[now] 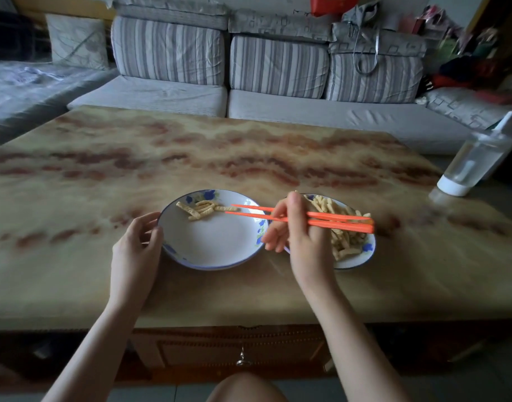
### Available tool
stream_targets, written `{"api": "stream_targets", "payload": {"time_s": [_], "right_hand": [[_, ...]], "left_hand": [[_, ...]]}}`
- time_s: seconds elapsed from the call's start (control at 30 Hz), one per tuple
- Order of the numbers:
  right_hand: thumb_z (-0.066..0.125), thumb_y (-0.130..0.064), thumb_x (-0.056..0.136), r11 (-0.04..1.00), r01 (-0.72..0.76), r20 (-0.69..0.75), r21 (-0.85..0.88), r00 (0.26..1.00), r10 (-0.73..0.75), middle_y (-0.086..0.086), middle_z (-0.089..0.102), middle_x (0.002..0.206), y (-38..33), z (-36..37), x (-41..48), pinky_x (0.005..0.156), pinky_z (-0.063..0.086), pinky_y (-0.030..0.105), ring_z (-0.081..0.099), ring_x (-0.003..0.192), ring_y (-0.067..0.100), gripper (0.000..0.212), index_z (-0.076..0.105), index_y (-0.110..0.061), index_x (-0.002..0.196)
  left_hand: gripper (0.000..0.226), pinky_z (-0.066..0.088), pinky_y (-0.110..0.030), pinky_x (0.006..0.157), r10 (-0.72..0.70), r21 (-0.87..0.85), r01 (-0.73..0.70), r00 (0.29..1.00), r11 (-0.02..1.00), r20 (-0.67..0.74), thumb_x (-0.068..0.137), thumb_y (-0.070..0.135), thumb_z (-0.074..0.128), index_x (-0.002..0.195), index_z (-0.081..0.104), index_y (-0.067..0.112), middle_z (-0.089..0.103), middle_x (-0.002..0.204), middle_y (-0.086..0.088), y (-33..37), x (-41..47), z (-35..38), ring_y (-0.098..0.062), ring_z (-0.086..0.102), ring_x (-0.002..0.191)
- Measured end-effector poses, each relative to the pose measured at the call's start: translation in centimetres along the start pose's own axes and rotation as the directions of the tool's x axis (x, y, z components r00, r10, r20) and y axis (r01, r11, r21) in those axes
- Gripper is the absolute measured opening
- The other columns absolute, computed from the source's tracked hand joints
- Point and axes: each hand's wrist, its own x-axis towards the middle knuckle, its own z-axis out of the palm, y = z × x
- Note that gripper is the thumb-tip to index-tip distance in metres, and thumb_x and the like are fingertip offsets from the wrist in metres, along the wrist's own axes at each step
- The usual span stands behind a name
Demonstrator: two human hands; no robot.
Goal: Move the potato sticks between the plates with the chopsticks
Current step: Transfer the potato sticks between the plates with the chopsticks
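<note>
a person's right hand (pixel 298 236) grips a pair of orange chopsticks (pixel 330 220) over a marbled table (pixel 190 146), the tips reaching left across the left plate (pixel 208 266), a white dish with a blue rim and blue flowers. a small cluster of potato sticks (pixel 201 211) lies at that plate's far side, and one stick sits right between the chopstick tips (whether it is pinched or simply lying there cannot be told). the left hand (pixel 138 242) holds the same plate's left rim, thumb and fingers curled against its edge. just beside it, touching or nearly so, the right plate (pixel 362 259) carries a much larger heap of sticks, partly hidden behind the right hand. a clear bottle (pixel 475 161) with a white base stands near the table's right edge, well apart from the plates. a striped sofa (pixel 278 71) runs behind the table.
</note>
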Motion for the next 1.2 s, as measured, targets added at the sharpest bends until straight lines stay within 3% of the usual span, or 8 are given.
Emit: {"api": "stream_targets", "payload": {"time_s": [0.3,0.43,0.6,0.97,1.2], "right_hand": [[0.036,-0.019,0.103,0.998,-0.026,0.146,0.063,0.989,0.016,0.024,0.059,0.055,2.2,3.8,0.4,0.044,0.044,0.025,0.053,0.043,0.023,0.032,0.052,-0.011,0.076],[0.038,-0.026,0.101,0.997,-0.022,0.168,0.070,0.986,0.010,0.023,0.060,0.056,2.6,4.7,0.3,0.046,0.044,0.026,0.054,0.045,0.025,0.033,0.052,-0.010,0.076],[0.038,-0.030,0.099,0.999,-0.039,0.188,0.036,0.982,0.032,0.019,0.060,0.056,2.9,5.2,0.2,0.048,0.041,0.018,0.053,0.046,0.020,0.031,0.051,-0.013,0.076],[0.035,-0.031,0.101,0.998,0.000,-0.097,0.063,0.995,0.006,0.016,0.061,0.050,0.4,1.9,0.7,0.042,0.036,0.026,0.052,0.039,0.022,0.038,0.051,-0.013,0.072],[0.032,-0.026,0.104,1.000,-0.003,-0.376,0.018,0.927,0.010,0.007,0.054,0.038,-1.9,-4.0,1.4,0.034,0.031,0.019,0.049,0.032,0.016,0.042,0.048,-0.012,0.067]], "left_hand": [[0.029,0.037,-0.016,0.073,-0.001,-0.004,0.001,1.000,1.000,0.000,0.092,0.015,0.052,0.119,0.063,0.020,0.066,0.106,0.006,-0.3,0.2,0.1,-0.005,0.057,0.090],[0.029,0.039,-0.020,0.077,-0.002,-0.006,0.002,1.000,1.000,-0.002,0.092,0.015,0.052,0.119,0.063,0.020,0.066,0.108,0.005,-0.4,0.3,0.1,-0.004,0.057,0.091],[0.030,0.039,-0.021,0.078,-0.007,-0.004,0.007,1.000,1.000,0.001,0.092,0.016,0.052,0.119,0.063,0.021,0.066,0.107,0.006,-0.4,0.2,0.0,-0.005,0.057,0.091],[0.029,0.037,-0.014,0.072,-0.004,0.008,0.004,1.000,1.000,0.006,0.093,0.017,0.052,0.120,0.062,0.021,0.065,0.106,0.008,-0.4,0.2,0.0,-0.003,0.056,0.091],[0.030,0.037,-0.005,0.064,0.000,0.007,0.000,1.000,1.000,0.010,0.093,0.016,0.052,0.121,0.062,0.021,0.063,0.102,0.009,-0.4,0.2,-0.1,-0.004,0.056,0.091]]}}
